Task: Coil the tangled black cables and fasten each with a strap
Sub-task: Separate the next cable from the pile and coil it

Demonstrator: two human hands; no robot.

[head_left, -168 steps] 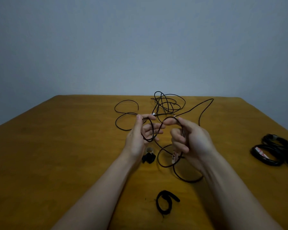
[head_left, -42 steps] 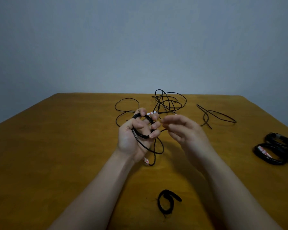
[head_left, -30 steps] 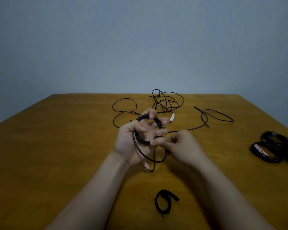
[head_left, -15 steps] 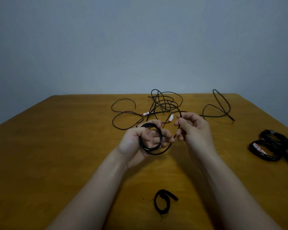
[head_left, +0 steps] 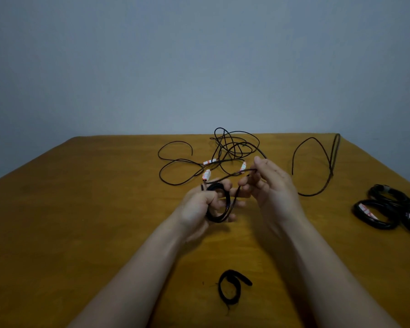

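Observation:
My left hand point(head_left: 199, 205) grips a small coil of thin black cable point(head_left: 225, 210) above the middle of the wooden table point(head_left: 81, 209). My right hand point(head_left: 273, 185) pinches the same cable just right of the coil, and its loose tail point(head_left: 317, 162) loops away over the table toward the far right. Behind my hands lies a tangle of black cables point(head_left: 232, 145) with white and red tags. A black strap point(head_left: 231, 288), curled into a loop, rests on the table near me.
Several finished black coils point(head_left: 388, 209) with white tags lie at the right edge of the table. A plain grey wall stands behind the far edge.
The coil in my left hand has gained turns. My right hand has kept feeding cable onto it, and the loose tail has swung farther right and back on the table.

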